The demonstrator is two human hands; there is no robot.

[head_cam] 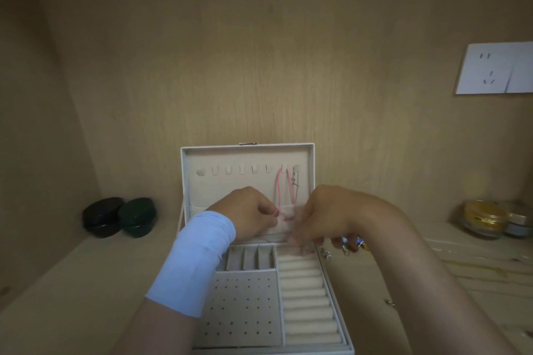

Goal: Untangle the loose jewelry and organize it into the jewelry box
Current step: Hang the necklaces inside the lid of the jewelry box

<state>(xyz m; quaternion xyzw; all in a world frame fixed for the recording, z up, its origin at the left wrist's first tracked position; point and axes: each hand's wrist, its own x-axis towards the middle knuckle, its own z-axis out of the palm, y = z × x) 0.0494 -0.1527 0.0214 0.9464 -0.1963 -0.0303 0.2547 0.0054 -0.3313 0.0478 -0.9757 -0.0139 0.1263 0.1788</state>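
A white jewelry box (331, 297) stands open in front of me, its lid (190, 176) upright with a row of hooks. A pink cord necklace (279, 190) hangs from a hook at the lid's right, next to a small metal piece (294, 180). My left hand (245, 213), with a light blue wrist sleeve, pinches the cord's lower end at the lid's pocket. My right hand (323, 219) is beside it at the pocket, its fingers blurred; what they hold cannot be told. Loose jewelry (350, 245) lies under my right wrist.
Two dark round cases (119, 216) sit at the back left of the shelf. Glass jars (487, 219) with gold contents stand at the right. A wall socket (496, 68) is on the back panel. A small metal bit (390, 302) lies right of the box.
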